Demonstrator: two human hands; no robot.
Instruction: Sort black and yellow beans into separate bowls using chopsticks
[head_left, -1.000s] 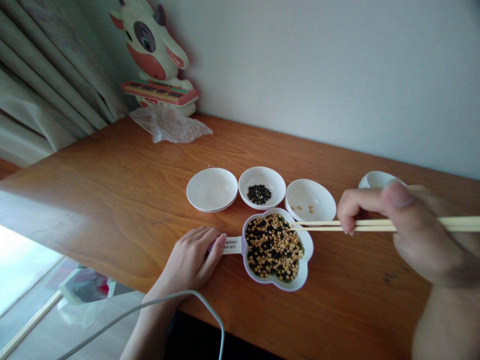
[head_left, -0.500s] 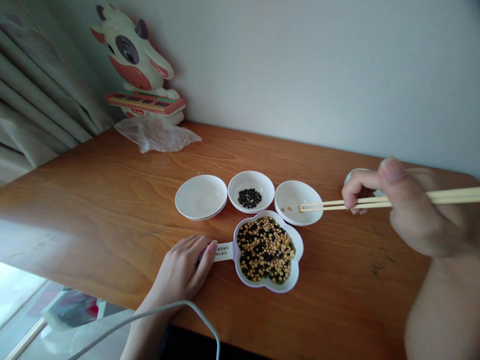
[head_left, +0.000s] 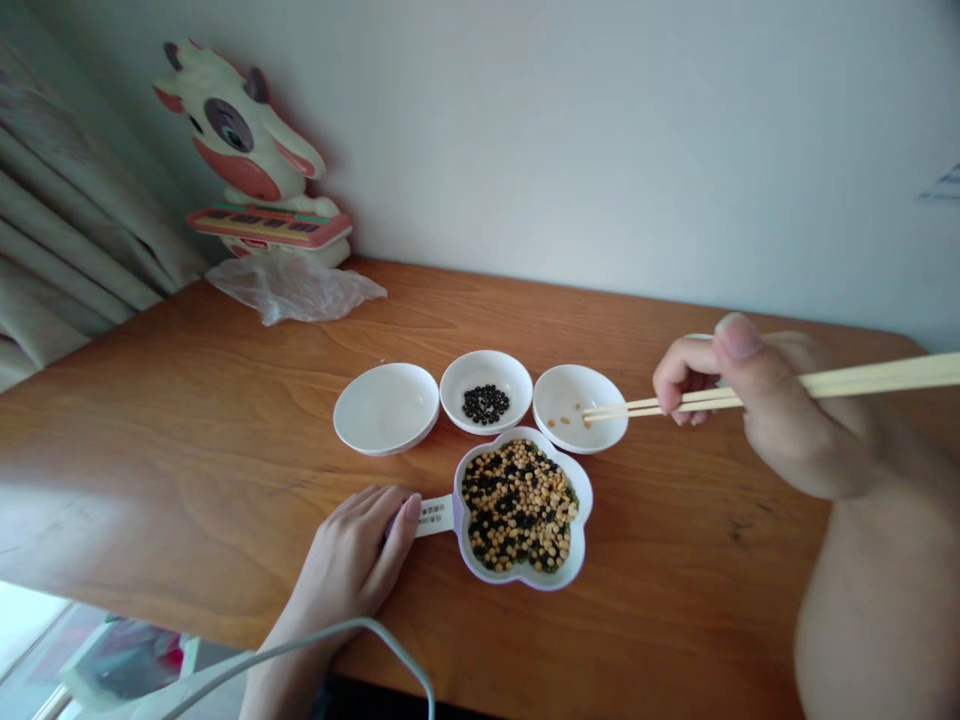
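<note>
My right hand [head_left: 757,400] grips a pair of wooden chopsticks [head_left: 660,403], their tips over the right small white bowl [head_left: 600,432], which holds a few yellow beans. My left hand [head_left: 352,560] rests flat on the table, fingers on the labelled handle of the flower-shaped white dish [head_left: 581,545] full of mixed yellow, black and green beans. The middle small bowl [head_left: 457,385] holds black beans. The left small bowl [head_left: 386,410] looks empty.
A wooden table [head_left: 187,420] stands against a pale wall. A cow-shaped toy with a keyboard [head_left: 247,160] and a crumpled clear plastic bag [head_left: 292,285] sit at the back left. A white cable [head_left: 337,640] crosses my left forearm. Curtains [head_left: 67,230] hang at left.
The chopstick tips have gone from the bean dish's rim up to the right small bowl. The camera has shifted, so everything sits further left. My left hand has stayed on the handle.
</note>
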